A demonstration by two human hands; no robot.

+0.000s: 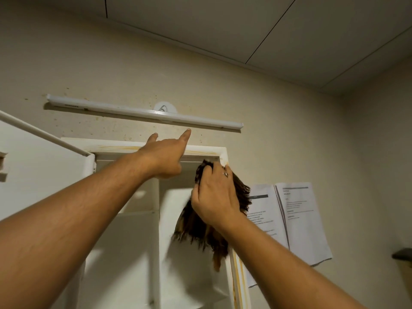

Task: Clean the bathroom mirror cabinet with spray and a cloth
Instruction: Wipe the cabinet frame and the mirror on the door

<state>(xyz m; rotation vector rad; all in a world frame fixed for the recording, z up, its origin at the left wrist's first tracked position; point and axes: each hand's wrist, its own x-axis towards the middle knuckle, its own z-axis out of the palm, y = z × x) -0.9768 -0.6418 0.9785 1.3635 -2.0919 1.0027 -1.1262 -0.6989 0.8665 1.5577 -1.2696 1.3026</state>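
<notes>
High on the cabinet (pixel 207 151), right hand (pixel 215 197) fingers (pixel 206 175) clutch the cloth (pixel 196 226); left hand (pixel 165 157) fingers outstretched.

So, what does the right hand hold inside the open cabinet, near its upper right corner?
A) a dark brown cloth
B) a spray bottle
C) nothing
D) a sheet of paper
A: the right hand grips a dark brown cloth, bunched under its fingers, inside the cabinet near the upper right corner.
</notes>
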